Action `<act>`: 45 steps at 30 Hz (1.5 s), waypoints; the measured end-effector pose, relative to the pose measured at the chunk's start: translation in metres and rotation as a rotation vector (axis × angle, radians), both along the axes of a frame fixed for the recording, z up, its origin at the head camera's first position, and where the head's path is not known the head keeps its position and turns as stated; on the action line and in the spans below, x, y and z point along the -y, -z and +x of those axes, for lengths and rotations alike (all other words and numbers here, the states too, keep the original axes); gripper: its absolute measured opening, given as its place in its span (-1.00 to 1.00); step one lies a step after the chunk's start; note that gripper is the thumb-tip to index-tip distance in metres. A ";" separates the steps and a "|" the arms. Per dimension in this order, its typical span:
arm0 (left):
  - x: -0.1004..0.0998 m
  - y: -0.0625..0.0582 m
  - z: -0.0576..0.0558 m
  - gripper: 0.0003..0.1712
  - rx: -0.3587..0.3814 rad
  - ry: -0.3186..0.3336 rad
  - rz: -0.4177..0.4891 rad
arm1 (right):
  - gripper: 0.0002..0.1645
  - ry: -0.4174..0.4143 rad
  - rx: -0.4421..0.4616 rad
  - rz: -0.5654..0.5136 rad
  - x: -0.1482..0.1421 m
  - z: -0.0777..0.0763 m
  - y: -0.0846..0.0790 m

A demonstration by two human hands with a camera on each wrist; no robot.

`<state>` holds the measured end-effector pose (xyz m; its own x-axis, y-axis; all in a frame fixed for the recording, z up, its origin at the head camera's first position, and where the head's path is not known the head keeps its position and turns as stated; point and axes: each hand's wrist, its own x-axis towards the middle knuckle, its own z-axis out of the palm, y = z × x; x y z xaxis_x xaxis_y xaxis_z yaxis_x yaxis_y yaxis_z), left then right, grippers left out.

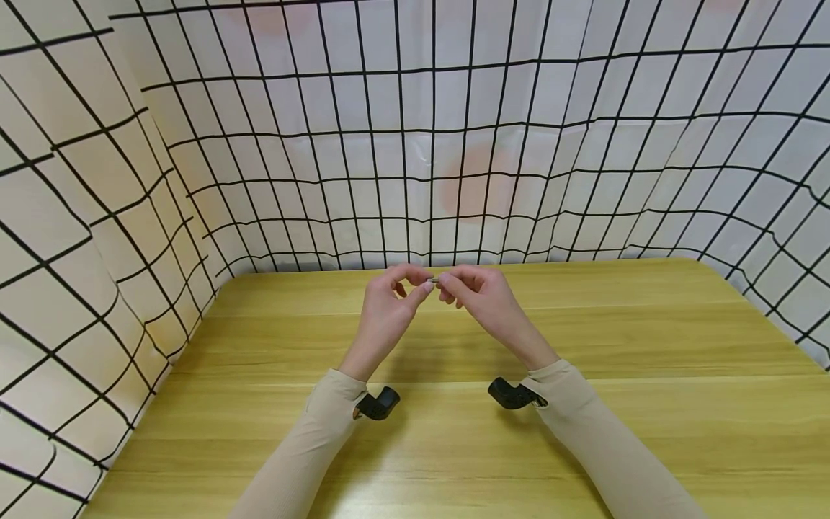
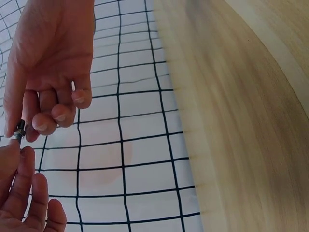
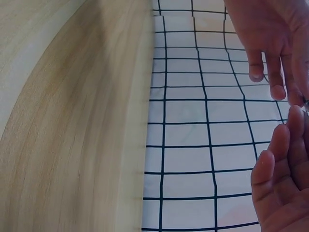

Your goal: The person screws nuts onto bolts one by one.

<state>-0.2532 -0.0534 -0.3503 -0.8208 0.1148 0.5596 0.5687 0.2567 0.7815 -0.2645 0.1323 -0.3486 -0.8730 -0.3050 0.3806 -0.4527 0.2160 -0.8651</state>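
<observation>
Beige sleeves (image 1: 292, 454) lead to left hand (image 1: 385, 306) and right hand (image 1: 489, 299), both pinching a metallic piece (image 2: 19, 129) uneven pressure might dislodge.

Head view looks forward-down; 2 nearer wrist views share both hands (image 1: 384, 308) (image 1: 496, 306).

Location type: a screened tabletop recording booth; the surrounding building cannot be identified. Indicators: white sheeting (image 1: 447, 104) with a black grid pattern lines the far edge of the wood-grain table (image 1: 447, 454) and wraps round both far corners along the left and right edges; black wrist cameras (image 1: 380, 404) are fitted at both sleeve cuffs (image 1: 333, 393)
</observation>
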 end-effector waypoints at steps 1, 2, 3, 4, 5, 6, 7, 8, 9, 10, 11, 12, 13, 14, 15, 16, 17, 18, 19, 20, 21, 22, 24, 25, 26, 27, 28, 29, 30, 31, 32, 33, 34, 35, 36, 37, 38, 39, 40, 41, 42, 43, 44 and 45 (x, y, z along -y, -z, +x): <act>0.000 0.000 0.000 -0.94 0.000 0.000 0.002 | -0.70 -0.002 -0.001 0.002 0.000 -0.001 0.000; 0.000 0.000 0.000 -0.94 0.000 -0.002 0.003 | -0.68 -0.002 0.002 0.004 0.000 -0.001 0.001; 0.000 0.001 -0.001 -0.94 -0.001 -0.005 0.004 | -0.67 -0.004 0.008 0.003 0.000 -0.001 0.001; 0.000 0.001 -0.001 -0.94 -0.002 -0.008 0.004 | -0.67 -0.007 0.007 0.005 0.000 -0.001 0.000; 0.001 0.001 -0.001 -0.94 -0.004 -0.012 0.003 | -0.67 -0.007 0.005 0.008 -0.001 0.000 0.000; 0.001 0.001 -0.002 -0.94 -0.005 -0.016 0.004 | -0.68 -0.007 0.001 0.013 -0.001 0.000 -0.001; 0.001 0.001 -0.002 -0.95 -0.005 -0.020 0.002 | -0.69 -0.007 -0.006 0.015 -0.001 0.001 -0.002; 0.001 0.001 -0.002 -0.95 -0.006 -0.024 -0.001 | -0.68 -0.007 -0.018 0.018 -0.001 0.002 -0.003; 0.001 0.001 -0.002 -0.95 -0.006 -0.026 -0.002 | -0.66 -0.010 -0.036 0.021 -0.001 0.003 -0.005; 0.002 0.001 -0.002 -0.95 -0.005 -0.027 -0.004 | -0.64 -0.011 -0.058 0.027 -0.001 0.006 -0.008; 0.002 0.001 -0.002 -0.95 -0.005 -0.028 -0.005 | -0.64 -0.012 -0.079 0.032 0.001 0.009 -0.012; 0.002 0.001 -0.002 -0.95 -0.005 -0.029 -0.005 | -0.64 -0.015 -0.099 0.036 0.002 0.012 -0.015; 0.002 0.001 -0.002 -0.95 -0.004 -0.029 -0.005 | -0.66 -0.020 -0.117 0.038 0.003 0.015 -0.019; 0.002 0.001 -0.002 -0.94 -0.004 -0.029 -0.005 | -0.69 -0.026 -0.133 0.041 0.004 0.018 -0.022; 0.002 0.001 -0.002 -0.94 -0.004 -0.028 -0.003 | -0.72 -0.031 -0.142 0.042 0.005 0.021 -0.025; 0.002 0.001 -0.002 -0.95 -0.004 -0.028 -0.003 | -0.75 -0.034 -0.149 0.047 0.006 0.023 -0.027; 0.002 0.001 -0.002 -0.95 -0.003 -0.026 -0.003 | -0.77 -0.034 -0.151 0.050 0.006 0.024 -0.028; 0.002 0.001 -0.002 -0.95 0.000 -0.024 -0.002 | -0.79 -0.033 -0.153 0.052 0.007 0.024 -0.028; 0.002 0.001 -0.002 -0.95 0.001 -0.022 -0.004 | -0.80 -0.032 -0.150 0.050 0.007 0.025 -0.027; 0.002 0.001 -0.002 -0.95 0.003 -0.021 -0.006 | -0.80 -0.028 -0.142 0.050 0.007 0.025 -0.027; 0.002 0.002 -0.002 -0.95 0.005 -0.019 -0.007 | -0.80 -0.021 -0.129 0.051 0.007 0.025 -0.027; 0.002 0.002 -0.002 -0.96 0.005 -0.017 -0.009 | -0.80 -0.014 -0.116 0.050 0.006 0.024 -0.026; 0.002 0.002 -0.002 -0.96 0.004 -0.018 -0.012 | -0.79 -0.003 -0.085 0.042 0.006 0.023 -0.025; 0.002 0.002 -0.002 -0.96 0.002 -0.018 -0.014 | -0.79 0.003 -0.069 0.039 0.006 0.023 -0.025; 0.002 0.002 -0.002 -0.96 -0.001 -0.020 -0.014 | -0.79 0.006 -0.055 0.037 0.006 0.023 -0.025; 0.002 0.001 -0.002 -0.96 -0.004 -0.020 -0.015 | -0.78 0.012 -0.047 0.036 0.006 0.023 -0.024; 0.002 0.001 -0.002 -0.96 -0.007 -0.021 -0.016 | -0.78 0.015 -0.043 0.036 0.006 0.023 -0.025; 0.002 0.001 -0.003 -0.96 -0.008 -0.021 -0.018 | -0.79 0.020 -0.041 0.038 0.006 0.023 -0.025; 0.002 0.001 -0.003 -0.96 -0.010 -0.022 -0.018 | -0.79 0.024 -0.042 0.042 0.006 0.023 -0.025; 0.002 0.001 -0.003 -0.97 -0.012 -0.022 -0.018 | -0.80 0.028 -0.041 0.045 0.006 0.023 -0.026; 0.002 0.001 -0.003 -0.97 -0.013 -0.023 -0.019 | -0.80 0.030 -0.041 0.046 0.006 0.023 -0.025; 0.001 0.001 -0.003 -0.97 -0.013 -0.022 -0.018 | -0.81 0.033 -0.040 0.048 0.006 0.023 -0.025; 0.001 0.001 -0.003 -0.96 -0.013 -0.021 -0.019 | -0.81 0.033 -0.039 0.047 0.006 0.023 -0.025; 0.001 0.001 -0.003 -0.96 -0.013 -0.019 -0.018 | -0.82 0.034 -0.038 0.047 0.006 0.023 -0.025; 0.001 0.000 -0.003 -0.96 -0.013 -0.018 -0.019 | -0.82 0.032 -0.036 0.044 0.006 0.023 -0.025; 0.001 0.000 -0.003 -0.96 -0.013 -0.017 -0.020 | -0.82 0.028 -0.033 0.038 0.006 0.023 -0.025; 0.001 0.000 -0.003 -0.96 -0.012 -0.015 -0.019 | -0.82 0.026 -0.031 0.034 0.006 0.023 -0.025; 0.001 0.000 -0.002 -0.96 -0.012 -0.014 -0.019 | -0.81 0.024 -0.029 0.031 0.006 0.023 -0.025; 0.001 -0.001 -0.002 -0.96 -0.012 -0.013 -0.020 | -0.81 0.023 -0.028 0.028 0.006 0.022 -0.024; 0.001 -0.001 -0.002 -0.95 -0.013 -0.012 -0.020 | -0.81 0.023 -0.025 0.025 0.006 0.020 -0.022; 0.001 -0.001 -0.002 -0.95 -0.015 -0.012 -0.021 | -0.80 0.022 -0.023 0.021 0.005 0.017 -0.019; 0.001 -0.001 -0.002 -0.95 -0.015 -0.012 -0.021 | -0.80 0.021 -0.023 0.019 0.005 0.014 -0.015; 0.001 0.000 -0.002 -0.95 -0.016 -0.012 -0.024 | -0.79 0.023 -0.023 0.020 0.004 0.011 -0.012; 0.001 0.000 -0.002 -0.94 -0.017 -0.012 -0.027 | -0.79 0.024 -0.021 0.017 0.004 0.008 -0.008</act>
